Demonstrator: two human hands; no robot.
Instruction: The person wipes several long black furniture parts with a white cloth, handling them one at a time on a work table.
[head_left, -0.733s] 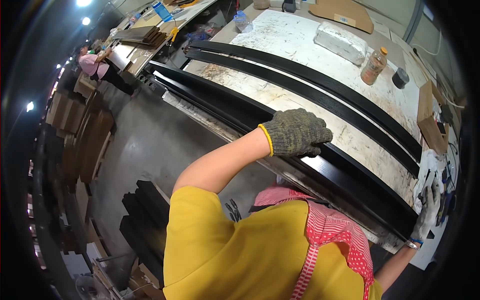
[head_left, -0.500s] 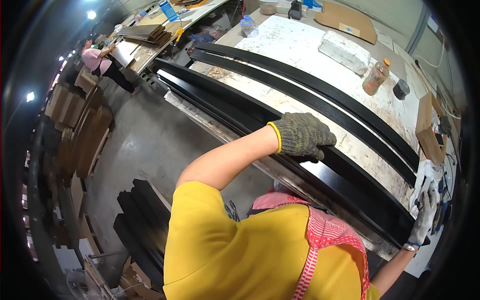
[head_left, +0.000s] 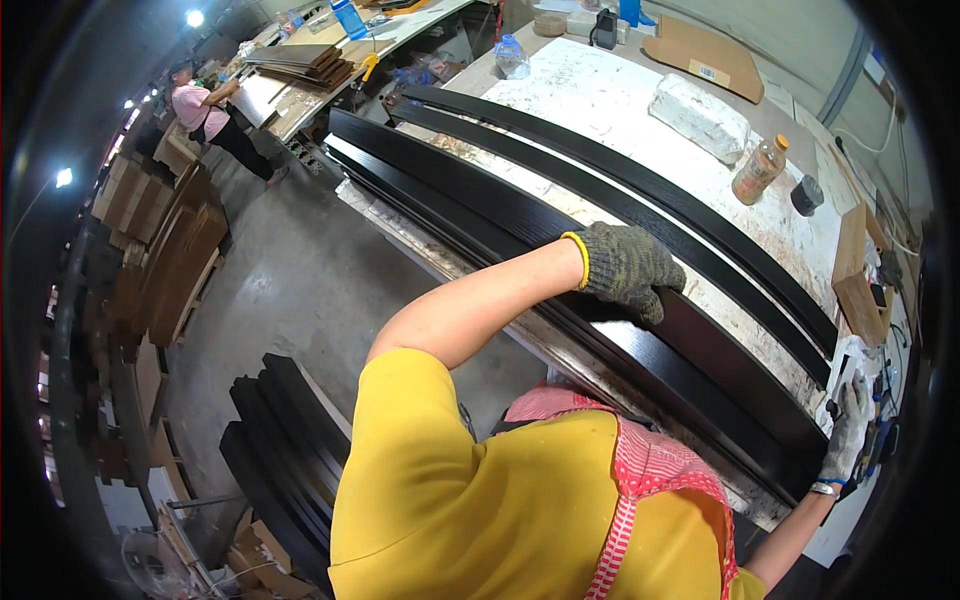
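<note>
Several long black boards [head_left: 480, 215] lie side by side along a white, stained worktable [head_left: 610, 100]. My left hand [head_left: 632, 268], in a grey knit glove with a yellow cuff, lies on the nearest board's middle with its fingers curled over the glossy face. My right hand [head_left: 848, 432], in a pale glove, grips the same board's far right end [head_left: 800, 440] at the table's corner. Two narrower black strips [head_left: 700, 215] lie further back on the table, apart from both hands.
An amber bottle [head_left: 758, 170], a small black jar [head_left: 806, 195], a white block [head_left: 700, 115], a cardboard sheet [head_left: 700, 55] and a wooden block [head_left: 858, 270] sit on the table's far side. More black boards [head_left: 290, 450] are stacked on the floor. A person in pink [head_left: 200, 105] works far left.
My left hand stays on the nearest board and sits slightly further right in the picture. My right hand keeps hold of the board's end.
</note>
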